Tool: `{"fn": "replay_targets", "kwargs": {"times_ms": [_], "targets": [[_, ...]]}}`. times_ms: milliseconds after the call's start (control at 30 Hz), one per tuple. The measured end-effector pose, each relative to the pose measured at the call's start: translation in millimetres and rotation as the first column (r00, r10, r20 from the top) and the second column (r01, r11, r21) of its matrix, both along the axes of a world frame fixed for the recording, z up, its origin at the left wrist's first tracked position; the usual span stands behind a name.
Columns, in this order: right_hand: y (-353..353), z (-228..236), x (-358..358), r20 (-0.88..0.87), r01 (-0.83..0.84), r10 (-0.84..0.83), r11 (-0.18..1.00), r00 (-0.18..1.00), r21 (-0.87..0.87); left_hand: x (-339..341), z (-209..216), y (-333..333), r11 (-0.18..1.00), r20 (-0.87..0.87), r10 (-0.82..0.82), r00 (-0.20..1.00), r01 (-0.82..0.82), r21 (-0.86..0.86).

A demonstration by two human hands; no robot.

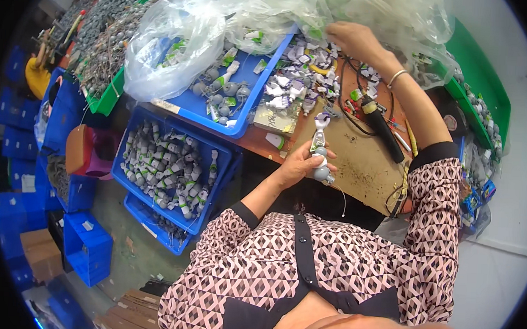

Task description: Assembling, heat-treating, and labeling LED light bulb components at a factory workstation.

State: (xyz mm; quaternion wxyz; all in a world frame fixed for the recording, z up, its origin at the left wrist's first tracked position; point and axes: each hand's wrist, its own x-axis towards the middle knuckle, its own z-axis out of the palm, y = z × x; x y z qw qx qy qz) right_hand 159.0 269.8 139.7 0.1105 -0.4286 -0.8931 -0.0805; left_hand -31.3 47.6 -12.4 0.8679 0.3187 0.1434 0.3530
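Note:
My left hand (304,162) is closed around a small toy-like assembly (320,142), held upright above the near edge of the workbench. It has a white and purple top, a green-marked middle and grey balls at its lower end, where a thin pale wire hangs down. My right hand (356,43) reaches to the far side, against a clear plastic bag (390,16); its fingertips are hidden there. Between the hands lies a heap of white and purple plastic parts (288,88). A yellowish block (276,119) stands just beyond my left hand.
A black cylindrical tool (385,132) with a cord lies on the brown board (352,181). A blue tray (241,127) holds grey balls and green-white parts. Lower left, stacked blue crates (123,178) hold similar pieces. Green trays (494,87) flank the bench, near a red stool (79,149).

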Motion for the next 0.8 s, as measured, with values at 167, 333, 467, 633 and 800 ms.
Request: {"fn": "replay_targets", "kwargs": {"times_ms": [167,333,467,633,800], "targets": [[0,-21,-108,-0.031,-0.330,0.330,0.944,0.943,0.005,-4,-3,-2,1.000,0.006,-0.016,1.000,0.016,-0.002],[51,-38,-182,-0.095,-0.418,0.504,0.795,0.859,0.440,-1,1,2,0.998,-0.005,-0.064,0.998,0.064,0.020],[70,7,-142,-0.134,-0.101,0.212,0.820,0.968,0.563,-10,1,1,0.999,0.016,-0.043,0.999,0.042,0.016],[138,-5,-44,0.056,0.368,-0.386,0.907,0.921,0.207,-7,-1,4,0.997,0.076,-0.076,0.994,0.077,-0.011],[111,11,-68,0.150,0.292,-0.321,0.938,0.935,0.186,-7,-5,7,0.989,0.143,-0.139,0.980,0.144,-0.020]]}}
